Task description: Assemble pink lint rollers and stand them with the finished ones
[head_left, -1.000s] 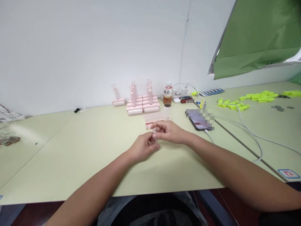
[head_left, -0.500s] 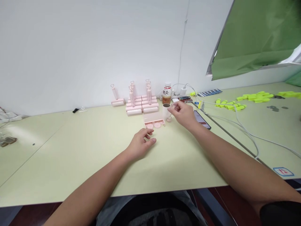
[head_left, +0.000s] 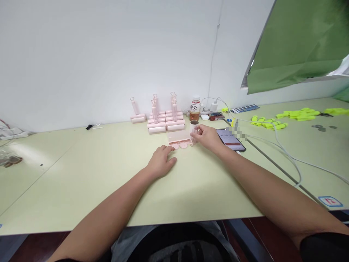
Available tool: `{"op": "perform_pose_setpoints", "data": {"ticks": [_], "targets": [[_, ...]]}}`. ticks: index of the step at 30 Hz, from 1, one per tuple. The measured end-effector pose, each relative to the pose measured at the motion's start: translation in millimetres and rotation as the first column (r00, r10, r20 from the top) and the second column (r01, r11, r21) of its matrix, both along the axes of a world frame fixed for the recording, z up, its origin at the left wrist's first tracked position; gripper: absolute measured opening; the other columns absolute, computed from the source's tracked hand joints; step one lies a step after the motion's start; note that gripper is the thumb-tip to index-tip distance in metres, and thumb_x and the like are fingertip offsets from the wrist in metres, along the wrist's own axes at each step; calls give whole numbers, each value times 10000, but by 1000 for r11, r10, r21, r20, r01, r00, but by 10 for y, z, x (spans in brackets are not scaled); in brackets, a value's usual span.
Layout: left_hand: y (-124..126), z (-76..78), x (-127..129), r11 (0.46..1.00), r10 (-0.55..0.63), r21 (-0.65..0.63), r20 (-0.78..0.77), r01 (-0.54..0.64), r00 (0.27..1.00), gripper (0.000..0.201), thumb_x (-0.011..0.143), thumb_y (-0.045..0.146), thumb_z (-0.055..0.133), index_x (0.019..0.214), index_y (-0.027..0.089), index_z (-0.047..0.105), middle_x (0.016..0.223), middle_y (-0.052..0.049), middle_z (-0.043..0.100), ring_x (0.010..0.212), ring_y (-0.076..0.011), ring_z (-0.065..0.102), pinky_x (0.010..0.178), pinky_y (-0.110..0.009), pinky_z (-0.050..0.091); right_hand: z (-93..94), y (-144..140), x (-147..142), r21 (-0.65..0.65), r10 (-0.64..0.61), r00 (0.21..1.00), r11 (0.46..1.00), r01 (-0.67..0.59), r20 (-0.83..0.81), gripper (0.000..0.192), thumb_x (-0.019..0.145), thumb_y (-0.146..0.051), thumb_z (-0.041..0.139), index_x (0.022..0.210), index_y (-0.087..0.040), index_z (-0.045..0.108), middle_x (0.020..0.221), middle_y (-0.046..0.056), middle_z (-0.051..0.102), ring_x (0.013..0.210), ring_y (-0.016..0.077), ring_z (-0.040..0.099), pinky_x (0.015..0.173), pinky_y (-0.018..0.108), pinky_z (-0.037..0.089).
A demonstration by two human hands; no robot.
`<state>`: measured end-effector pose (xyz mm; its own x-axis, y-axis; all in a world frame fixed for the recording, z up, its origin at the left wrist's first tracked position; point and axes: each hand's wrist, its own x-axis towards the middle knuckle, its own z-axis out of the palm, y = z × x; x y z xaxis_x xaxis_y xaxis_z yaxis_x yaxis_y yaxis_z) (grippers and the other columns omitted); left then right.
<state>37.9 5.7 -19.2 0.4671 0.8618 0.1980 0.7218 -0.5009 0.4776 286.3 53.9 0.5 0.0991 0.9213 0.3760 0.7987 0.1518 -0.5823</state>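
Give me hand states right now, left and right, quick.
Left hand: open, palm down on the table, holding nothing.
Right hand: fingers curled around a small pale part beside the pink tray.

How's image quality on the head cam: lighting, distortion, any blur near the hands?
Head view: even, soft light, only faint shadows under the left hand and right hand; no glare on the table. Wide-angle bowing bends the table edges. The phone screen is partly pixelated. The small pink parts by the fingers are too soft to make out.
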Motion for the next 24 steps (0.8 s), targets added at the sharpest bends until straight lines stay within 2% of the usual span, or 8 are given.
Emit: {"op": "perform_pose_setpoints", "data": {"ticks": [7,11,13,16,19,24], "targets": [[121,9,36,998,-8,67,-150,19,989,346,886,326,500,1208,223,575,1114,-91,612,1045,-282,541,917,-437,447,65,-87,6,-144,-4,1000,990,3,-4,363,724,-332,670,1047,-218,548,748,-8,671,691,170,616,580,237,368],[112,25,40,998,-8,63,-169,19,986,360,884,325,498,1216,212,575,1088,-93,618,1026,-280,539,906,-431,448,111,-116,-10,-208,-17,996,978,34,82,413,688,-354,683,1029,-214,497,790,15,670,700,180,606,561,237,354],[114,34,39,998,-3,55,-183,14,983,360,880,325,502,1210,206,582,1089,-95,621,1026,-281,541,906,-429,449,139,-129,-13,-228,-14,987,973,50,158,343,697,-383,667,950,-216,505,792,26,660,691,183,585,544,244,329],[131,46,43,998,5,64,-220,10,975,352,876,327,504,1189,199,601,1099,-102,624,1037,-290,542,905,-431,450,186,-160,-3,-306,48,964,951,36,262,198,750,-390,599,771,-214,511,738,37,632,655,180,552,522,262,287],[162,65,43,997,4,72,-247,14,969,362,878,331,499,1198,202,609,1110,-104,629,1044,-293,548,902,-430,453,206,-200,12,-416,147,948,909,-17,282,221,745,-361,598,634,-205,489,642,34,590,577,166,521,498,274,261],[234,109,21,997,-14,68,-264,33,964,346,872,329,499,1170,209,628,1105,-94,647,1029,-284,565,886,-410,461,133,-234,-37,-506,281,923,854,-117,262,201,731,-333,626,622,-198,526,676,30,617,569,152,523,499,267,275]]}}
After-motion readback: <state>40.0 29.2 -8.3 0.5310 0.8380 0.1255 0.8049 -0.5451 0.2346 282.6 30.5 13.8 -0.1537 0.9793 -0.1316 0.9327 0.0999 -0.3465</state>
